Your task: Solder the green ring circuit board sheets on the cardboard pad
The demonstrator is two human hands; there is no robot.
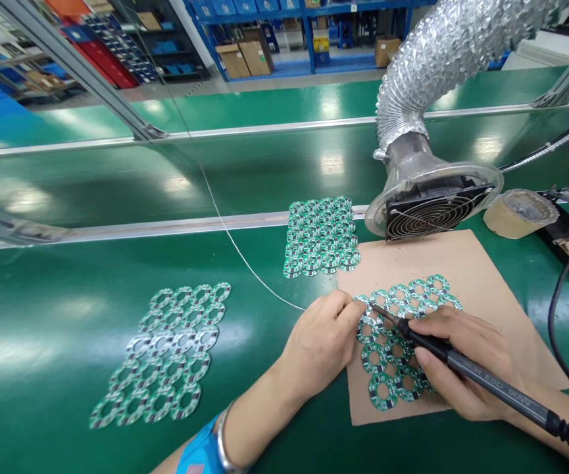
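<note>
My right hand [466,362] grips a soldering iron [498,390] like a pen, its tip at the top left corner of a panel of ring-shaped green circuit boards [373,388]. That panel lies on a sheet of cardboard [504,322], partly covered by both hands. Close to the tip, my left hand [321,339] is closed in a pinch at the panel's left edge. A thin pale solder wire [237,250] runs down from the upper left into this hand; its end is hidden by the fingers.
Another ring-board panel [173,342] lies on the green bench at left, with a stack of panels [321,240] behind the cardboard. A fume extractor fan [435,210] on a foil duct [427,72] overhangs the cardboard. A yellowish tub [518,214] and black cable [555,309] are at right.
</note>
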